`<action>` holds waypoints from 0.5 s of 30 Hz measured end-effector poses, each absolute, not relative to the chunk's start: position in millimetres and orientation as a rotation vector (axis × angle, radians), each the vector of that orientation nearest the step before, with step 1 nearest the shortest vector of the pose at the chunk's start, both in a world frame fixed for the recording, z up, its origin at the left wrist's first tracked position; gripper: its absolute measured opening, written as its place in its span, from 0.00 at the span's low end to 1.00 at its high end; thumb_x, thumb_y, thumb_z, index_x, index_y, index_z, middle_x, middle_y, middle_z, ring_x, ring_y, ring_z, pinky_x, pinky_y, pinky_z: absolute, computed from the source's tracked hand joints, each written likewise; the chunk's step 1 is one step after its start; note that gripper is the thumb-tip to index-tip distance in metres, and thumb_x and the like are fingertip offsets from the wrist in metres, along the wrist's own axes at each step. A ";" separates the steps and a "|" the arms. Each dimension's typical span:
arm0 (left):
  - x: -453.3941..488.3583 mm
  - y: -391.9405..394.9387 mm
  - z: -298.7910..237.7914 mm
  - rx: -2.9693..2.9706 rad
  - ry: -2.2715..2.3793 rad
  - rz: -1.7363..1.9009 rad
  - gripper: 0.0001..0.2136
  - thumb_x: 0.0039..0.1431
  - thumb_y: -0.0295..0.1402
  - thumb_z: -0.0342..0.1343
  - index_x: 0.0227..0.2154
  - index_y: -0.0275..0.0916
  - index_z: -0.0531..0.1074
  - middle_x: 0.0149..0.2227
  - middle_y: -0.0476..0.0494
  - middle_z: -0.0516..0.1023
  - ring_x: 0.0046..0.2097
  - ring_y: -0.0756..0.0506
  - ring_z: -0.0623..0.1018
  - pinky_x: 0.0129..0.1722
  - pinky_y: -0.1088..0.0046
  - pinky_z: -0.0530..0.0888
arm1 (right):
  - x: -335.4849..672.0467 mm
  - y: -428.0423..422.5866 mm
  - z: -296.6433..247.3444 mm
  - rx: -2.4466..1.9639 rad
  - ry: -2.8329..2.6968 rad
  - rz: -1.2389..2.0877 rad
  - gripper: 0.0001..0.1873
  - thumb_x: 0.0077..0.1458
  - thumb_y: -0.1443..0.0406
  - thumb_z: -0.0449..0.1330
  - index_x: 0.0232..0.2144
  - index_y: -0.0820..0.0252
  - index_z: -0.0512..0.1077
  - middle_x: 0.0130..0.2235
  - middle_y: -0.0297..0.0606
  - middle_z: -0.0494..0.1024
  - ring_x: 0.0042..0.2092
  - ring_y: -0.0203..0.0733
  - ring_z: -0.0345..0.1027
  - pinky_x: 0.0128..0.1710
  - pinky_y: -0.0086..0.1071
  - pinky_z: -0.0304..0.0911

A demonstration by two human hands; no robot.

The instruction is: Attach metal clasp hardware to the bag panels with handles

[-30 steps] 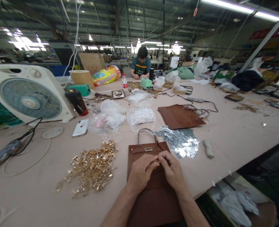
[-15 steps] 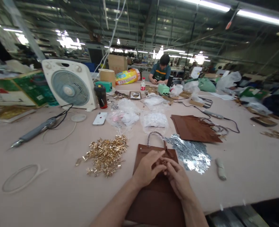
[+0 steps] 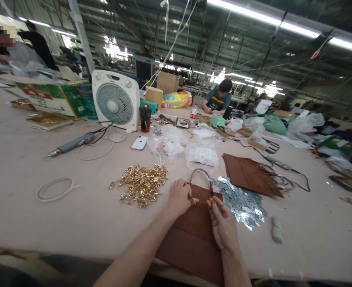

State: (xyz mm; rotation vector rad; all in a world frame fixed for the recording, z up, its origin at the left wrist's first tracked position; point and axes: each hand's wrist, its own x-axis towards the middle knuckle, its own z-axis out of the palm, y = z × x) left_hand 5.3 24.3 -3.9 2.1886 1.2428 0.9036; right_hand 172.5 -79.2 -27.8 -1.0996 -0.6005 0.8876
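A brown leather bag piece [image 3: 190, 247] lies flat in front of me, with a handle [image 3: 201, 172] in a clear wrap arching from its top. At its upper left, my left hand [image 3: 179, 198] is closed on a narrow brown leather edge or strap, partly hidden by the fingers. My right hand [image 3: 223, 225] pinches a small gold metal fitting [image 3: 213, 201] over the right side of the bag. A heap of gold metal fittings [image 3: 144, 183] lies to the left. Beside the bag on the right spreads a pile of flat silver metal plates [image 3: 241, 205].
Brown leather pieces [image 3: 250, 173] are stacked at right. Plastic bags [image 3: 202, 155], a phone [image 3: 139, 142], a tumbler [image 3: 145, 118] and a box fan [image 3: 114, 101] stand farther back. A corded grey tool [image 3: 71, 145] and coiled tubing [image 3: 56, 189] lie left. A person [image 3: 219, 97] sits across the table.
My hands have moved apart: the left went to the bag's upper left edge, while the right stays over the right side with the gold fitting. The view has swung left.
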 end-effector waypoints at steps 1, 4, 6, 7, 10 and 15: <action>3.5 22.6 -4.4 2.164 1.237 0.955 0.14 0.52 0.33 0.73 0.26 0.40 0.70 0.42 0.43 0.71 0.49 0.38 0.72 0.50 0.60 0.71 | 171.4 -81.8 -27.1 -1.107 -0.618 0.903 0.23 0.50 0.54 0.76 0.47 0.54 0.81 0.50 0.40 0.82 0.52 0.48 0.78 0.54 0.40 0.77; -6.4 18.6 -3.5 2.058 1.225 1.122 0.12 0.57 0.27 0.67 0.25 0.40 0.68 0.43 0.43 0.70 0.50 0.40 0.73 0.52 0.61 0.70 | 167.9 -91.8 -24.7 -1.127 -0.692 0.962 0.24 0.52 0.53 0.75 0.49 0.54 0.80 0.50 0.41 0.82 0.50 0.48 0.78 0.51 0.39 0.77; -13.3 18.7 -0.2 1.949 1.233 1.189 0.12 0.59 0.28 0.64 0.25 0.40 0.66 0.41 0.44 0.71 0.48 0.41 0.74 0.52 0.61 0.70 | 166.4 -98.7 -23.8 -1.141 -0.770 1.002 0.23 0.55 0.52 0.73 0.49 0.55 0.80 0.47 0.42 0.83 0.47 0.46 0.78 0.49 0.38 0.76; -15.9 19.8 2.2 1.867 1.247 1.216 0.12 0.59 0.29 0.64 0.25 0.40 0.66 0.40 0.44 0.72 0.47 0.41 0.75 0.51 0.61 0.70 | 166.1 -101.7 -23.7 -1.147 -0.809 1.017 0.22 0.56 0.52 0.72 0.50 0.55 0.80 0.45 0.41 0.83 0.45 0.45 0.78 0.49 0.37 0.76; -18.1 25.9 10.2 1.340 1.210 1.207 0.10 0.54 0.31 0.67 0.31 0.41 0.70 0.36 0.48 0.75 0.43 0.43 0.77 0.50 0.65 0.72 | 165.7 -107.6 -24.1 -1.143 -0.868 1.049 0.22 0.59 0.53 0.70 0.51 0.55 0.79 0.44 0.41 0.83 0.44 0.42 0.77 0.50 0.36 0.73; -12.6 28.6 15.1 0.668 0.831 0.798 0.13 0.48 0.33 0.69 0.36 0.35 0.77 0.31 0.44 0.83 0.35 0.41 0.83 0.42 0.65 0.78 | 160.2 -110.1 -19.6 -1.138 -0.796 1.039 0.21 0.58 0.52 0.71 0.49 0.55 0.80 0.47 0.42 0.83 0.50 0.47 0.78 0.56 0.41 0.72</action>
